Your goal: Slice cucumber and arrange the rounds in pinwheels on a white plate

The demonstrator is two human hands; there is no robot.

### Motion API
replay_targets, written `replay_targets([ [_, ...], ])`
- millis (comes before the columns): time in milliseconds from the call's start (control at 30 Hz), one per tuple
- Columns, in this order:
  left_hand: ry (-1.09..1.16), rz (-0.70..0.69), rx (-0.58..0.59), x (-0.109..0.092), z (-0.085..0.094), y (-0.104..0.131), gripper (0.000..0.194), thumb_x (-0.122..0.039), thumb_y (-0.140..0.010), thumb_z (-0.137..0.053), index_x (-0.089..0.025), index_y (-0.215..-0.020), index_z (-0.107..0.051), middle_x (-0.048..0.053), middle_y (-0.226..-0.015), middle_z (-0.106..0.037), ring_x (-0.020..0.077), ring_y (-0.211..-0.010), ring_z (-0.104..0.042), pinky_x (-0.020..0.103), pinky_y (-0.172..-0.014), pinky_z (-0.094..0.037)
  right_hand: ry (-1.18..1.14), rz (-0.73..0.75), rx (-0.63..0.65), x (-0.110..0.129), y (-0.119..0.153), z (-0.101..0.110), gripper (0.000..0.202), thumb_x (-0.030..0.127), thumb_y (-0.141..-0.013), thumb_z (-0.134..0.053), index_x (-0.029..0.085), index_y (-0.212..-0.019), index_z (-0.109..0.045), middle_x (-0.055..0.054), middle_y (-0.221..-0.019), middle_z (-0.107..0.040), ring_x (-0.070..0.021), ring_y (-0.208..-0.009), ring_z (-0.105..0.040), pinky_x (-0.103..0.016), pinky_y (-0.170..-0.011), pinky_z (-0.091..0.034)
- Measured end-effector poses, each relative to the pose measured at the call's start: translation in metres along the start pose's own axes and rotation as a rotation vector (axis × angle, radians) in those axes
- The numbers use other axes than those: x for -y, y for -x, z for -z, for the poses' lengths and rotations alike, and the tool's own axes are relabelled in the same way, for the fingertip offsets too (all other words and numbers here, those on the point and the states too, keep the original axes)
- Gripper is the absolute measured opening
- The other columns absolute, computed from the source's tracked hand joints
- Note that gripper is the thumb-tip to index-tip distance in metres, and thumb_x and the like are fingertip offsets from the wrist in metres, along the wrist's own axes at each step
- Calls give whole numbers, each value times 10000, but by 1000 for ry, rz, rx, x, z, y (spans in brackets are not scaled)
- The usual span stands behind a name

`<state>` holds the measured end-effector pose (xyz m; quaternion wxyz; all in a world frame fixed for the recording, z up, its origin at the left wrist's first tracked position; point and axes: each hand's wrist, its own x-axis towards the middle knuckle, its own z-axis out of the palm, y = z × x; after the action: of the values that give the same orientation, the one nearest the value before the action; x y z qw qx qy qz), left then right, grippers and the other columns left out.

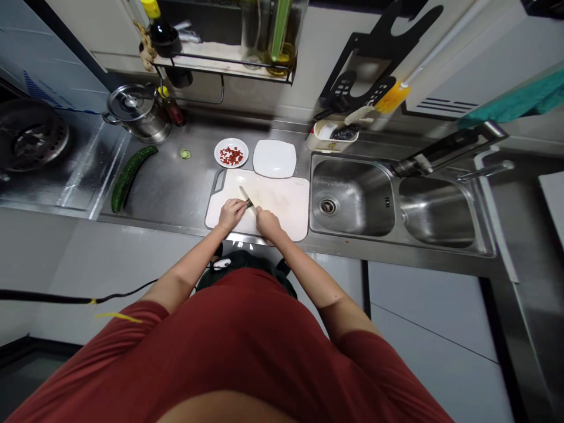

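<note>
My right hand (268, 224) is closed around the handle of a knife (245, 194). Its pale blade points up and left over the white cutting board (286, 205). Just left of the blade, my left hand (232, 215) pinches a small dark-green cucumber piece (249, 204) against the board; most of that piece is hidden by fingers and blade. Behind the board stand a round white plate (219, 154) with chopped red bits (231, 155) on it and a squarish white plate (274, 158). A whole cucumber (128, 178) lies far left, with pale green slices (185, 154) nearby.
The double sink (352, 197) with its faucet (487, 170) adjoins the board on the right. A steel pot (147, 120) and a red sauce bottle (175, 110) stand back left, near the stove burner (33, 138). Above hangs a wire rack (220, 61); a utensil holder (324, 141) stands behind the sink.
</note>
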<state>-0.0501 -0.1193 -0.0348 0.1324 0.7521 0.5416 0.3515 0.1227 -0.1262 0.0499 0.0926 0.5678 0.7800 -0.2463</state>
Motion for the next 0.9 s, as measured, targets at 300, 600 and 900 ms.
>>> replay_targets([
  [300,-5,-13,-14,1,0,0,223,-301,-906,-503,-217,-992,-690,66,-906,-656,178,-880,-574,342,-813,-468,-32,18,-33,9,-10,7,266,117,-928,-321,153,-1158,-449,-114,-982,-654,-226,-892,-635,-293,-729,-463],
  [600,-5,-6,-14,2,-2,1,228,-304,-910,-495,-221,-1002,-687,62,-916,-655,176,-881,-570,340,-812,-462,-18,1,-1,1,-3,-1,237,175,-944,-327,158,-1149,-444,-129,-971,-644,-239,-894,-635,-313,-733,-469],
  [900,9,26,25,1,-1,0,237,-306,-911,-486,-219,-991,-691,68,-924,-659,182,-901,-576,352,-831,-461,-26,13,11,8,-14,4,275,136,-944,-307,141,-1185,-439,-135,-1014,-646,-229,-934,-632,-305,-762,-467],
])
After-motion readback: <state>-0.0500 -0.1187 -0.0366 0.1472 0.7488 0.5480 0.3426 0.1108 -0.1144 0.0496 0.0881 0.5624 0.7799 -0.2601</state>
